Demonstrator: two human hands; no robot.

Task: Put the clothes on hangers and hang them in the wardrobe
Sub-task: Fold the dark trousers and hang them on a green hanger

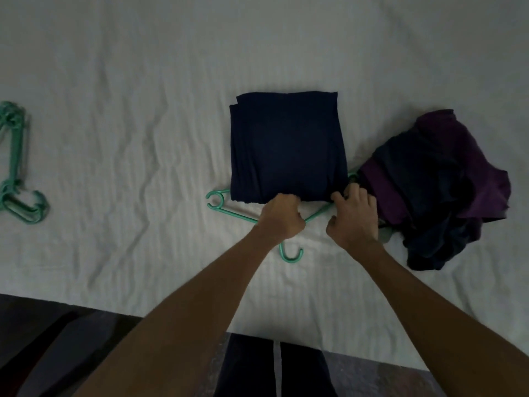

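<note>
- Navy folded garment (287,147) lies flat on the white bed sheet (128,110), just beyond both my hands, its near edge over the green hanger (233,212)
- My left hand (282,217) is curled, gripping that near edge at its middle, right over the hanger's neck
- My right hand (353,217) pinches the garment's near right corner, fingers bent
- The hanger's hook pokes out toward me, between my wrists
- A purple and dark clothes pile (440,187) sits touching my right hand
- Spare green hangers (17,167) lie well apart at the far left
</note>
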